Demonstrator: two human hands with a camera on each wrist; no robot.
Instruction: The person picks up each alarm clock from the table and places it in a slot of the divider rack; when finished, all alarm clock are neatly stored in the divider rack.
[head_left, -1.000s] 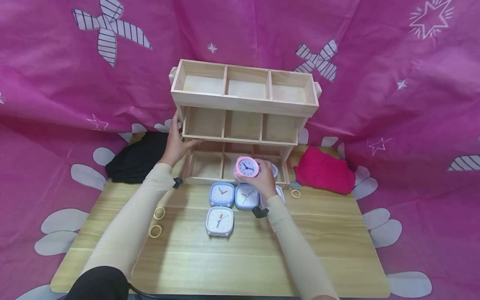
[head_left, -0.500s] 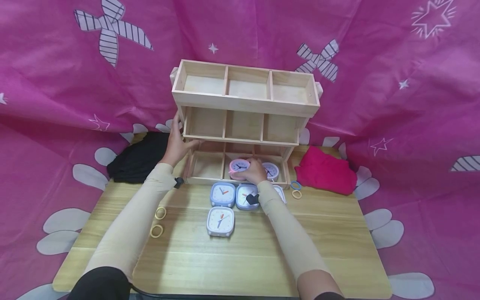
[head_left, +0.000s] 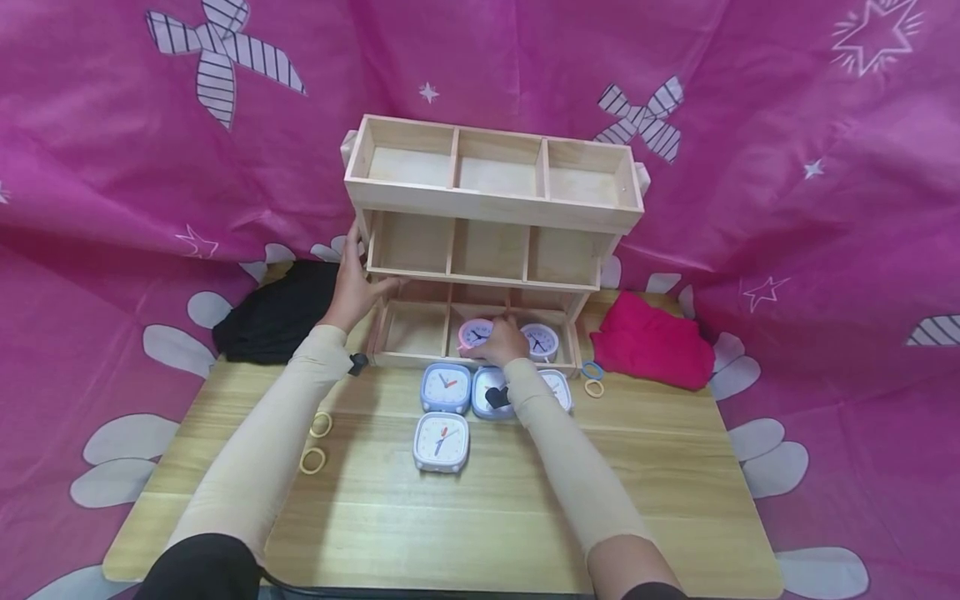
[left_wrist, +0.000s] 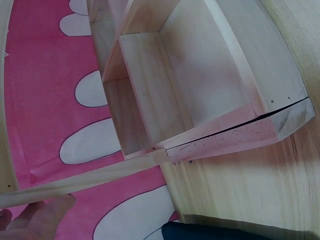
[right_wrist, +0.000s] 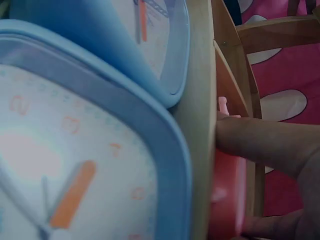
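Observation:
A three-tier wooden shelf [head_left: 491,208] with divided compartments stands at the back of the table. My left hand [head_left: 351,287] grips its left side support, the thumb in front; the left wrist view shows fingers [left_wrist: 45,215] against a wooden slat [left_wrist: 90,181]. In the bottom tier's middle compartment, my right hand [head_left: 506,343] holds a round pink alarm clock [head_left: 472,333], its right part hidden by the fingers. A round pale-lilac alarm clock [head_left: 541,342] sits in the compartment area to the right. The right wrist view shows the pink clock's side [right_wrist: 227,195] between thumb and fingers.
In front of the shelf lie two blue square clocks [head_left: 446,388] and two white ones [head_left: 441,442]. Thin rings [head_left: 312,460] lie at left, with others [head_left: 592,370] at right. A black cloth [head_left: 277,317] and a red cloth [head_left: 652,342] flank the shelf.
My right hand has lowered the pink clock leftward into the bottom tier's middle compartment, uncovering the lilac clock. The left hand stays on the shelf's side.

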